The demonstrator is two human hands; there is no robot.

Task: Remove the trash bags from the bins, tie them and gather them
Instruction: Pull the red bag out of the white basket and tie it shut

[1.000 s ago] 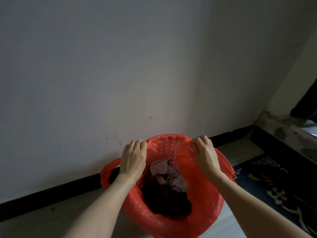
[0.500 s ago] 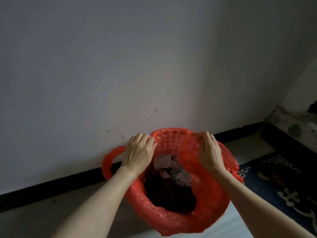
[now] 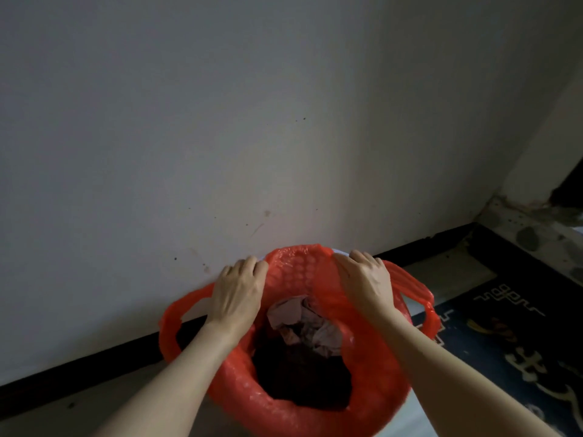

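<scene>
Head view, read left to right. A red handle loop [image 3: 176,320] of the red trash bag [image 3: 299,272] hangs outboard of the left hand [image 3: 238,293], whose fingers curl over the bag's folded edge at the far-left rim, apparently gripping the film. Between the two grips lies the bag mouth, holding crumpled paper waste [image 3: 303,323] above darker refuse. The right hand [image 3: 367,283] curls likewise over the far-right edge, a sliver of the pale bin rim [image 3: 342,251] showing just beside its fingertips; the second handle loop [image 3: 416,294] hangs outboard of it. The bag sits in its bin against the grey wall [image 3: 220,121], with a patterned dark rug [image 3: 520,342] farther right.

Step in hand, as judged: freeing the liner from the rim. The next move calls for peeling the near edge off too, then lifting evenly so the thin film does not tear.

Compared with the frame half a second earlier, both hands sit farther apart along the rim, and both loops stand more fully free.
</scene>
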